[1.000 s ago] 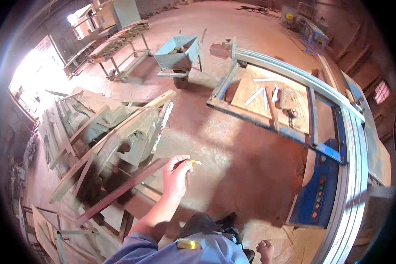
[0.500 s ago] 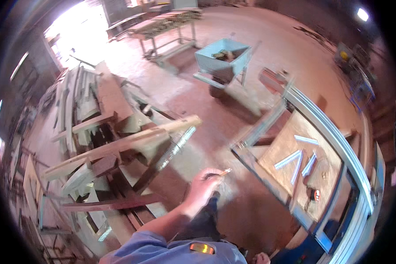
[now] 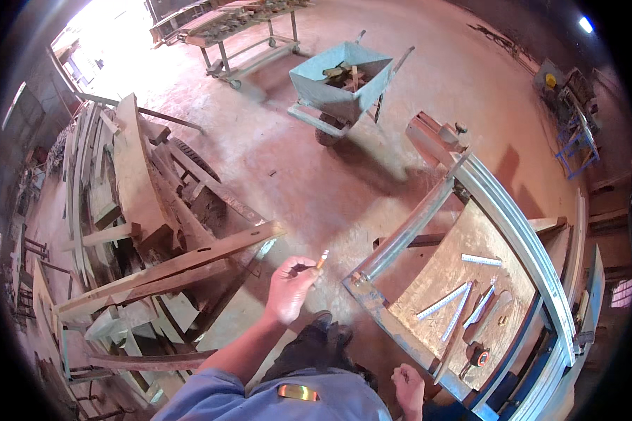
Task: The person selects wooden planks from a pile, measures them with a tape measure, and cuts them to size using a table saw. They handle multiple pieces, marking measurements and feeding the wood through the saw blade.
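Note:
Between the thumb and fingers of my left hand (image 3: 290, 286) is a cigarette (image 3: 321, 262), its white end pointing up and away from me. The hand is raised in front of my body, above the floor. My right hand (image 3: 407, 387) hangs low beside the workbench, touching nothing that I can see. Its fingers are curled into a loose fist. Nearest to it on the bench's wooden board (image 3: 428, 281) lie a black and orange tape measure (image 3: 479, 356) and a folding ruler (image 3: 442, 302).
A metal rail (image 3: 516, 224) edges the workbench at right. Stacked timber (image 3: 133, 182) fills the left, with a long slotted beam (image 3: 182, 265) jutting toward me. Ahead stands a light-blue wheelbarrow (image 3: 340, 77) holding wood scraps; behind it is a wheeled table (image 3: 239, 21).
The view has tilted down and turned slightly right. My right hand now shows more fully at the bottom. My left hand still holds the cigarette, now more upright.

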Demonstrator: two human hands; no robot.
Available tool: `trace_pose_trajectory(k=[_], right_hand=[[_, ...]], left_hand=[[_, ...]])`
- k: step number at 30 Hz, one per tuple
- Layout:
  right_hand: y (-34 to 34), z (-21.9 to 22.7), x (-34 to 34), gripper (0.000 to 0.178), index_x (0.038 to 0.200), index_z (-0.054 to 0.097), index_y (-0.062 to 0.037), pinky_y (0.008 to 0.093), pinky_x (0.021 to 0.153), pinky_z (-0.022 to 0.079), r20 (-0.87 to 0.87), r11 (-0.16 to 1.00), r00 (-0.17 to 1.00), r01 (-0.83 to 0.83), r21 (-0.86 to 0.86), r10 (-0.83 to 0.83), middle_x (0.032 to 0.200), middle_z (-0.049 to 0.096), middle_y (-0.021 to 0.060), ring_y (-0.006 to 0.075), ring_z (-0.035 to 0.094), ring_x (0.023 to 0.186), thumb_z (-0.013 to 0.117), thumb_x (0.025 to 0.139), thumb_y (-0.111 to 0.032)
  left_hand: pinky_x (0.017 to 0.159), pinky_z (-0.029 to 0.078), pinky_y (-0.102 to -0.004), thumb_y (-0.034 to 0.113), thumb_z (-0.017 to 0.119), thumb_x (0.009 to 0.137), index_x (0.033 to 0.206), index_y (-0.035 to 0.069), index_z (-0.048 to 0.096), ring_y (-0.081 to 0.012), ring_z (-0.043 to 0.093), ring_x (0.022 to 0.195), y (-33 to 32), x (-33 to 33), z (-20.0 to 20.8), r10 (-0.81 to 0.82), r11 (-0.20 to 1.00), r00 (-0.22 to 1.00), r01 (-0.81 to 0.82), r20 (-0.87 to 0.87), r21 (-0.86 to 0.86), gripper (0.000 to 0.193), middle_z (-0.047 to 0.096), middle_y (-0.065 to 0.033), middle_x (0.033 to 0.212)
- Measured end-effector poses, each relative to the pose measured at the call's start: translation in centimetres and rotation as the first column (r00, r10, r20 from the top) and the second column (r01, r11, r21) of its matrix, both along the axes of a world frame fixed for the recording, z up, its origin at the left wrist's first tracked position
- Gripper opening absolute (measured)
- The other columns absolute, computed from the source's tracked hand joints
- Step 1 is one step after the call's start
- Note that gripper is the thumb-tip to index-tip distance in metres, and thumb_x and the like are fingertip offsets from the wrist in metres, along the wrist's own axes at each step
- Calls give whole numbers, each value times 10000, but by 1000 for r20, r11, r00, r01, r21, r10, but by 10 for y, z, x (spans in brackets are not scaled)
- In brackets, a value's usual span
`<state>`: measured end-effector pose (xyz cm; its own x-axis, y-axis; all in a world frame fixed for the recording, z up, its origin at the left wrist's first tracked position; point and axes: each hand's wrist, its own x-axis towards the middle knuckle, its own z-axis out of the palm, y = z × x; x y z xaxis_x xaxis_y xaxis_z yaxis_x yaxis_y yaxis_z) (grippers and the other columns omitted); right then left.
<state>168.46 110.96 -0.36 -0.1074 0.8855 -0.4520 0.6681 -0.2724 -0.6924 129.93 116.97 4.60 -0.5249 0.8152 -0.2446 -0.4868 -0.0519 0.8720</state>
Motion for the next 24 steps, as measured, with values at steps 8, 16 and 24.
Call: trace_pose_trajectory(k=[8, 16, 24], right_hand=[[54, 3, -18, 177, 1002, 667, 0, 292, 754, 535, -167, 993, 981, 104, 49, -94, 860, 686, 112, 150, 682, 812, 663, 888, -135], [94, 23, -46, 291, 1098, 667, 6, 353, 831, 524, 48, 995, 994, 101, 2, -101, 988, 696, 173, 254, 680, 923, 650, 901, -208], [160, 52, -120, 439, 1201, 634, 28, 430, 997, 469, 244, 987, 969, 67, -143, -31, 1209, 641, 270, 403, 604, 1159, 574, 942, -322]], left_hand=[[644, 500, -279, 35, 682, 889, 932, 76, 626, -141, 651, 754, 32, -14, 4, 7, 999, 988, -15, -157, -50, 82, 684, -55, 870], [639, 486, -275, 43, 657, 876, 923, 63, 641, -149, 641, 724, 150, -25, 15, -57, 996, 998, 56, -19, -71, 53, 666, -47, 826], [641, 465, -267, 44, 675, 884, 941, 66, 627, -118, 619, 715, 278, -61, -24, -207, 966, 971, 223, 121, -133, 77, 643, -23, 805]])
